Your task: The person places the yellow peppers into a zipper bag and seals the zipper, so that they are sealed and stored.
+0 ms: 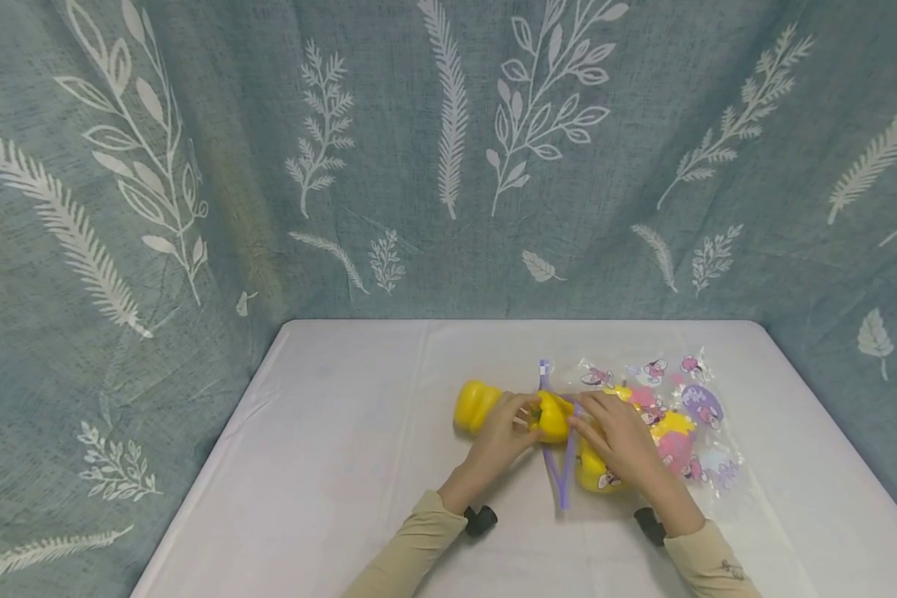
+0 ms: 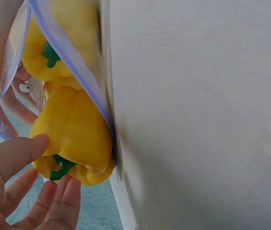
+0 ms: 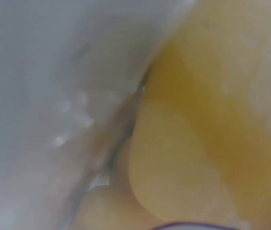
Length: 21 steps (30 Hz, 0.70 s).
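Note:
A yellow bell pepper [image 1: 555, 419] with a green stem lies in the mouth of a clear zip bag [image 1: 703, 404]. My left hand [image 1: 499, 433] holds its stem end, thumb on one side and fingertips near the stem. Other yellow bell peppers [image 2: 70, 33] show inside the bag, behind this one. With my right hand [image 1: 624, 438] I grip the bag by the purple-edged opening, and its fingers show beside that edge in the left wrist view. The right wrist view is blurred; yellow shapes [image 3: 178, 158] fill much of it.
Another yellow bell pepper [image 1: 474, 407] lies on the white table [image 1: 344, 465], left of the bag and close behind my left hand. Pink and purple cartoon prints cover the bag. A blue-green curtain [image 1: 404, 149] with white leaf patterns hangs behind the table.

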### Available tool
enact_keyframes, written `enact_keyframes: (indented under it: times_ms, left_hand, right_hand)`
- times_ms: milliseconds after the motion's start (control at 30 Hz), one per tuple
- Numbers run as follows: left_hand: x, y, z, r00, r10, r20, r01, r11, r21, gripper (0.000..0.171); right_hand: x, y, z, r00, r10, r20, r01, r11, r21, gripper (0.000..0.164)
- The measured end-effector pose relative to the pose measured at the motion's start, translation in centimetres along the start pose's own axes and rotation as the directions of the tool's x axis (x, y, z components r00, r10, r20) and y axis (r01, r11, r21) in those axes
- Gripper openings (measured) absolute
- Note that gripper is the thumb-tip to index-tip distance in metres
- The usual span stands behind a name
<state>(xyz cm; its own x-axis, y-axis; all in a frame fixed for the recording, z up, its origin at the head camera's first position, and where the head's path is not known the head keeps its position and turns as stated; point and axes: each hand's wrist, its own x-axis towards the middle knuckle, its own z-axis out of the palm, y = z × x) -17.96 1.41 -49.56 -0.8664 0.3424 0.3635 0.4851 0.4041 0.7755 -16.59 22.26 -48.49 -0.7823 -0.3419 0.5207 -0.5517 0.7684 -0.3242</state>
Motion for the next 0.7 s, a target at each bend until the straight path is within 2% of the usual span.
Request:
enact_keyframes:
  times_ms: [300, 467, 700]
  left_hand:
    - [0.00, 0.07, 0.10, 1.000, -0.008, -0.004, 0.008, 1.000, -0.025, 0.042]
    - [-0.07, 0.40, 0.13, 1.000, -0.021, 0.016, 0.022, 0.999, -0.035, 0.041]
    - [-0.16, 0.59, 0.40, 0.998, -0.029, 0.052, 0.036, 0.991, -0.125, 0.037]
  right_hand:
    - [0.11, 0.13, 0.08, 0.999, -0.030, -0.019, 0.030, 1.000, -0.009, 0.034]
    - [0.05, 0.00, -0.02, 0.999, -0.030, -0.023, 0.030, 1.000, -0.001, 0.034]
    - [0.03, -0.14, -0.22, 1.000, -0.016, -0.006, 0.016, 1.000, 0.021, 0.034]
